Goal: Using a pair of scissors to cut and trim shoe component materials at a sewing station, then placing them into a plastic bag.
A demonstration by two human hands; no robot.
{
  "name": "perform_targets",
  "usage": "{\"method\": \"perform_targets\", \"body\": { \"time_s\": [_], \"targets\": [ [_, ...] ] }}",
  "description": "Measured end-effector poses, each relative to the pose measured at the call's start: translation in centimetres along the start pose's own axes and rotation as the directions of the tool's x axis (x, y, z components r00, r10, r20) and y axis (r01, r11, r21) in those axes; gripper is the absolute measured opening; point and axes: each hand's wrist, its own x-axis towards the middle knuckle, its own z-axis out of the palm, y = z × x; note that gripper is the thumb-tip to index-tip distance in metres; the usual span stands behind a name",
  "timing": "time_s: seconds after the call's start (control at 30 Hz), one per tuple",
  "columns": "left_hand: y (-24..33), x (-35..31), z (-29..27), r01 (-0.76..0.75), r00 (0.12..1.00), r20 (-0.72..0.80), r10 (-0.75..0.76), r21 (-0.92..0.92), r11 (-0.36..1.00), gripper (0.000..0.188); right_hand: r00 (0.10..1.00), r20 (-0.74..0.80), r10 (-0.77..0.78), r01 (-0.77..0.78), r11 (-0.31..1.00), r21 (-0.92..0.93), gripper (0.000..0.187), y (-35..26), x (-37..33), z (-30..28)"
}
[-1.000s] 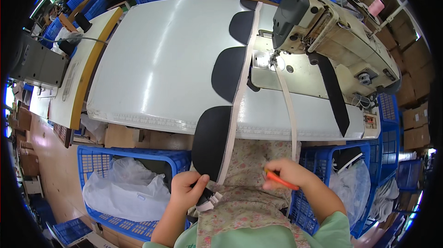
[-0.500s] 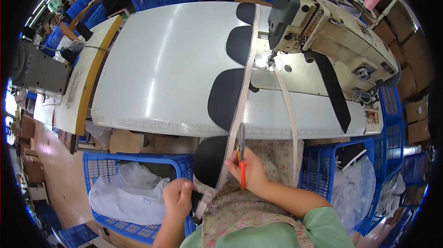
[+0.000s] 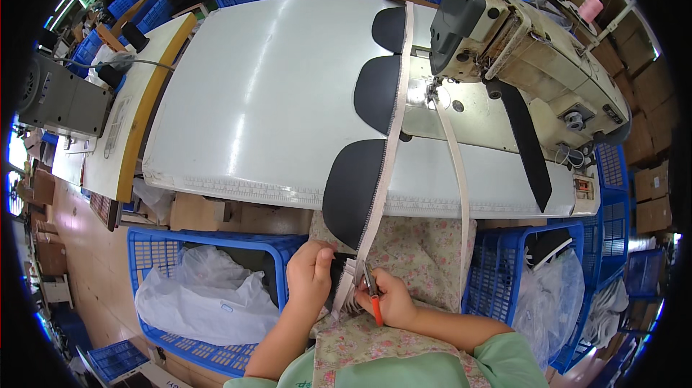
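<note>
A long pale pink tape (image 3: 393,150) with a dark toothed edge runs across the table toward me. Rounded black pieces (image 3: 353,193) are attached along its left side. Near my lap, my left hand (image 3: 308,276) is closed on a bunch of black pieces with pink tape edges (image 3: 344,283), mostly hidden by the fingers. Right beside it, my right hand (image 3: 395,301) grips scissors with orange handles (image 3: 376,309). Their blades meet the tape just below the nearest piece on the table edge; whether they are closed on it I cannot tell.
An industrial sewing machine (image 3: 533,56) stands at the right of the white table (image 3: 252,99). A second pale tape (image 3: 453,143) hangs from its needle area, beside a black strip (image 3: 525,150). Blue crates (image 3: 216,236) holding plastic bags flank my lap. Another machine (image 3: 65,103) is at the left.
The tape and its black pieces have slid toward me. My left hand has risen to the right, bringing its bunch against the tape. My right hand has lowered with the scissors.
</note>
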Motion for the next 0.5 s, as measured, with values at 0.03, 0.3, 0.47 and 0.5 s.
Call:
{"method": "perform_targets", "body": {
  "time_s": [0.03,0.3,0.47,0.5],
  "targets": [
    [-0.3,-0.1,-0.3,0.089,0.992,0.083,-0.095,0.065,0.994,0.047,1.0,-0.002,0.001,-0.001,1.0,0.001,0.019,-0.1,0.0,-0.1],
    [0.7,1.5,-0.7,0.441,0.844,0.375,-0.383,-0.08,0.894,0.029,0.942,0.332,0.043,0.109,0.899,-0.424,0.034,-3.2,0.4,-4.6],
    [0.9,0.6,-1.4,0.352,0.902,0.292,-0.317,-0.074,0.933,0.028,0.862,0.452,0.231,0.054,0.843,-0.535,0.044,-5.7,-0.1,-12.2],
    [1.0,0.5,-1.4,0.339,0.91,0.283,-0.304,-0.085,0.937,0.027,0.795,0.443,0.414,-0.079,0.795,-0.602,0.046,-5.8,-0.3,-12.9]
  ]
}}
